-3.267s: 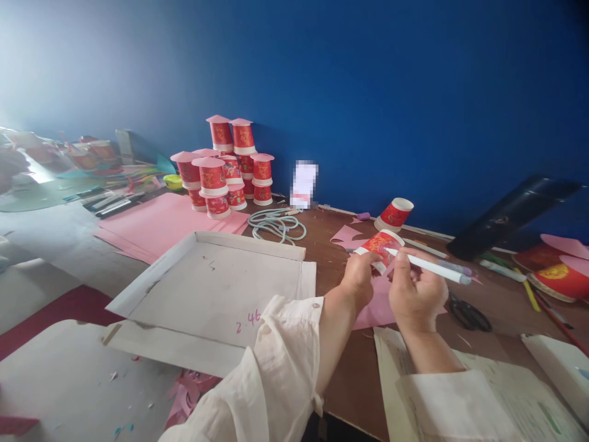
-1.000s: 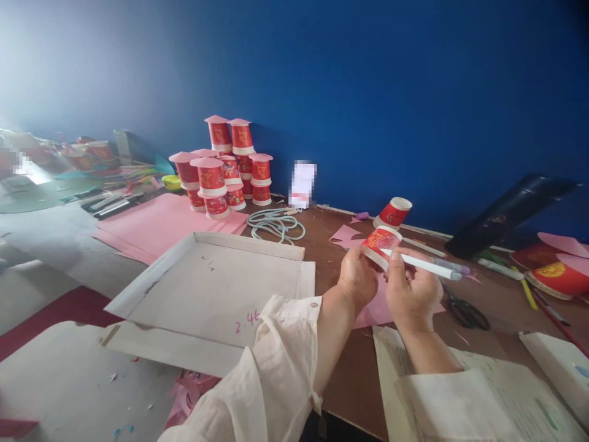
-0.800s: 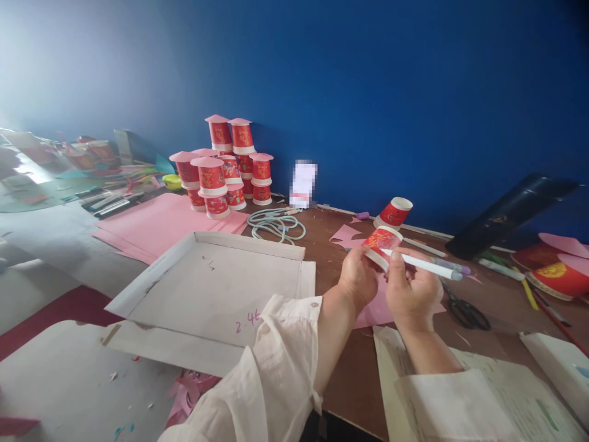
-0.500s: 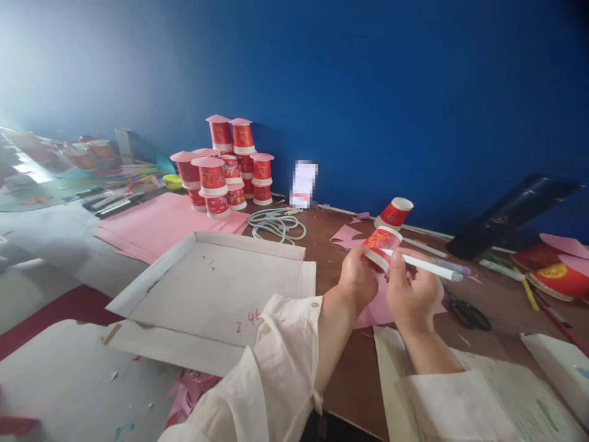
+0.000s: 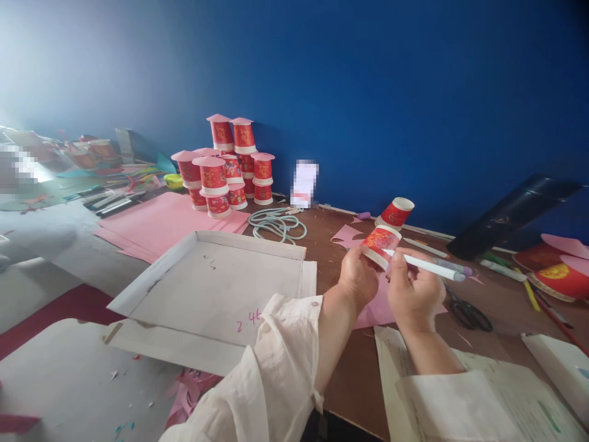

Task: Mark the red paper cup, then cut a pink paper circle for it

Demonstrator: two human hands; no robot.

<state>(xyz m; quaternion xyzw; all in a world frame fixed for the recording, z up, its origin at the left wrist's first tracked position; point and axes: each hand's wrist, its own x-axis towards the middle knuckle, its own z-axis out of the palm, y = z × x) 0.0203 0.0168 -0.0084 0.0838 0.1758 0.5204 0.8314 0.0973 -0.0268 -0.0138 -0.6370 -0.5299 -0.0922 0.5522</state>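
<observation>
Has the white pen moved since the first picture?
Yes, slightly: against the black scissors, the white pen has its blunt end a bit farther left in view.

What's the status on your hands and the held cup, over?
Left hand holding red cup, tilted. Right hand gripping white marker, tip at cup's side. Scissors beside right hand, apart from cup.

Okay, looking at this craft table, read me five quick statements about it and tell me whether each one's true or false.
1. The left hand holds a red paper cup. True.
2. The right hand holds a paintbrush. False: it holds a white pen.
3. The topmost stacked cups wear pink paper tops. True.
4. The coiled cable is bright red. False: it is pale blue-green.
5. Dark-handled scissors lie beside the right hand. True.
</observation>
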